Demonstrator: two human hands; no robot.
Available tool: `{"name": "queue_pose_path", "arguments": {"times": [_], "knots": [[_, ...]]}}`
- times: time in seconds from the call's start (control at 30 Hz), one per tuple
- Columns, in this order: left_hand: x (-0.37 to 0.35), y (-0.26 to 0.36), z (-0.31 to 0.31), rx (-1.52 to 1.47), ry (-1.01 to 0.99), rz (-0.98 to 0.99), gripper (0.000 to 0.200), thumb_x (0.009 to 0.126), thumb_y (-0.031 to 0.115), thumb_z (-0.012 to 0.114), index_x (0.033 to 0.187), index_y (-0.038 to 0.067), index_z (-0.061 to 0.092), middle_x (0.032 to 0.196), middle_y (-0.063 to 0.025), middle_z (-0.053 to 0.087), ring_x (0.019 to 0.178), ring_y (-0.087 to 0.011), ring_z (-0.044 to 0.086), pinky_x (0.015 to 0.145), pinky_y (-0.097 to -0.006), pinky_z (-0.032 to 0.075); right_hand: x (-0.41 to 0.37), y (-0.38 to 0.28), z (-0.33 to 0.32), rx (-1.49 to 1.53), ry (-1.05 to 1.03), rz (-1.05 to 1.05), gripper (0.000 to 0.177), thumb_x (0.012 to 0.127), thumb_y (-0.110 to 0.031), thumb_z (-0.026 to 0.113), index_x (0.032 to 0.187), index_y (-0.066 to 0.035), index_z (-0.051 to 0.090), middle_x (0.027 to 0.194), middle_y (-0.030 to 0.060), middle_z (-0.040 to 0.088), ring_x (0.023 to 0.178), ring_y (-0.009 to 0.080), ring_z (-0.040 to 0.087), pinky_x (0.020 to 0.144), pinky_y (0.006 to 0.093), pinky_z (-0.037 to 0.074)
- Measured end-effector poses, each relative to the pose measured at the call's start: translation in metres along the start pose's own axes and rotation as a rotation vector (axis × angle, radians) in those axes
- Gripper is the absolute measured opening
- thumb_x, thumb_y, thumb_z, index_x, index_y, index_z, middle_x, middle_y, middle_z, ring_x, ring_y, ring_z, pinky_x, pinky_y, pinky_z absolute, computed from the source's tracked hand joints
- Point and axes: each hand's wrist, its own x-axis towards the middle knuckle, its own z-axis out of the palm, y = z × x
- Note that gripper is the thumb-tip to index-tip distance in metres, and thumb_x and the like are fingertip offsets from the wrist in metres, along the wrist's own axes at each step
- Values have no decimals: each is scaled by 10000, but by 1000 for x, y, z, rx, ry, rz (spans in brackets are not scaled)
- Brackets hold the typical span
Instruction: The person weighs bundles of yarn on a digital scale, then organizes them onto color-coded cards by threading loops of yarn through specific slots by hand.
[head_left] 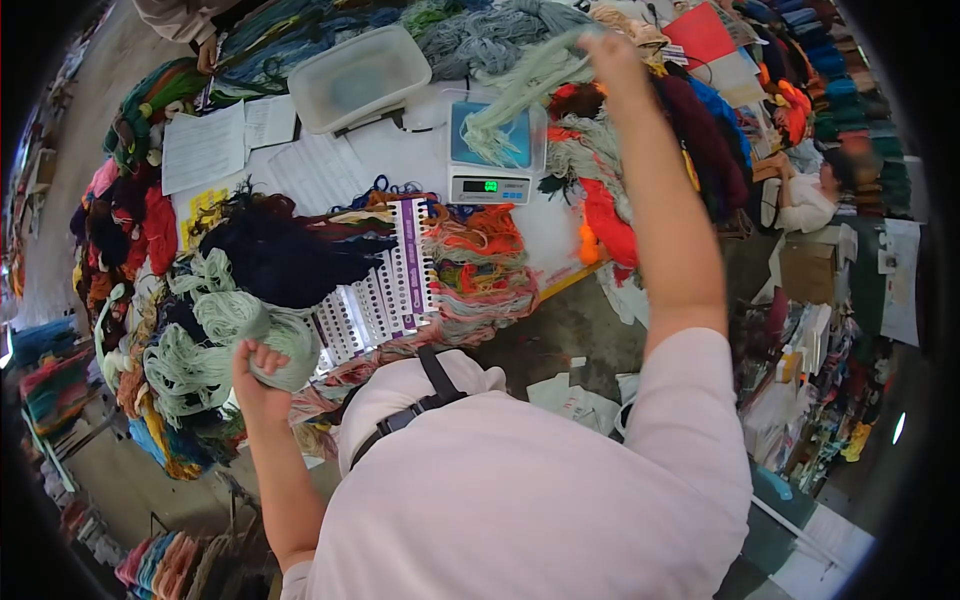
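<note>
My right hand point(612, 65), somewhat blurred, is closed on one end of a pale green yarn hank point(535, 80). The hank's other end hangs over the blue plate of a digital scale point(490, 190), whose green display is lit. At the left, my left hand point(262, 372) has its fingers curled against a ball of pale green yarn point(285, 345). More pale green yarn point(190, 365) lies in loops beside that ball. A dark navy hank point(290, 250) rests just beyond it, partly over white punched cards with purple edges point(412, 260).
A clear plastic tub point(360, 75) stands behind the scale's left side, near printed sheets point(205, 148). Colored yarn hanks point(480, 260) crowd the table edges. A red sheet point(700, 35) lies at the back right. One person point(808, 200) sits at far right; another person's hand point(207, 55) shows at upper left.
</note>
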Motion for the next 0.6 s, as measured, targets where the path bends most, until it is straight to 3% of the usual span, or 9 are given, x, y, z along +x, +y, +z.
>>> {"name": "queue_pose_path", "arguments": {"times": [0.03, 0.1, 0.13, 0.17, 0.23, 0.3, 0.33, 0.6], "knots": [[-6, -4, 5, 18, -21, -9, 159, 946, 215, 492, 835, 103, 474, 638, 26, 358, 537, -102, 345, 599, -276, 343, -18, 35, 24, -118, 5, 77, 202, 821, -225, 652, 756, -44, 590, 685, 54, 574, 609, 182, 528, 572, 325, 424], [-21, -12, 23, 59, -69, -25, 179, 961, 234, 472, 838, 105, 455, 640, 23, 351, 531, -99, 337, 599, -276, 341, -52, 133, 65, 292, -102, 599, 111, 777, -113, 631, 747, -15, 590, 672, 88, 584, 603, 189, 578, 470, 316, 442], [-28, -13, 34, 68, -61, -21, 179, 961, 234, 472, 838, 105, 455, 640, 23, 351, 531, -99, 337, 599, -276, 341, -75, 190, 85, 510, -15, 846, 86, 804, -83, 617, 828, -8, 583, 736, 108, 595, 600, 217, 592, 439, 327, 482], [-34, -14, 45, 91, -126, -19, 185, 967, 242, 462, 844, 104, 449, 642, 23, 347, 531, -97, 336, 600, -277, 339, -103, 237, 99, 702, 2, 1006, 133, 892, -120, 576, 935, 7, 579, 790, 96, 603, 657, 211, 611, 525, 251, 529], [-44, -15, 61, 123, -218, -14, 199, 981, 255, 435, 856, 100, 435, 646, 21, 337, 529, -90, 334, 601, -280, 336, -153, 259, 108, 823, 212, 1219, 172, 891, -91, 558, 994, 47, 551, 940, 150, 601, 824, 248, 622, 644, 281, 555], [-45, -15, 71, 136, -206, -19, 188, 978, 240, 438, 856, 96, 436, 646, 19, 339, 530, -92, 336, 600, -280, 336, -187, 263, 107, 924, 330, 1318, 227, 881, -91, 548, 1041, 67, 525, 1062, 181, 571, 973, 288, 587, 802, 341, 531], [-44, -15, 74, 136, -207, -21, 178, 975, 225, 441, 856, 92, 437, 647, 17, 340, 532, -93, 338, 598, -280, 337, -199, 271, 104, 969, 242, 1312, 252, 866, -107, 551, 1071, 35, 517, 1097, 166, 565, 1022, 290, 571, 871, 375, 482], [-22, -45, 80, 215, -111, -130, 107, 951, 163, 474, 884, 80, 466, 656, 22, 352, 558, -97, 359, 622, -282, 366, -216, 268, 88, 904, 198, 1210, 281, 856, -195, 601, 1092, -55, 538, 1060, 96, 590, 948, 224, 585, 783, 355, 461]]}}
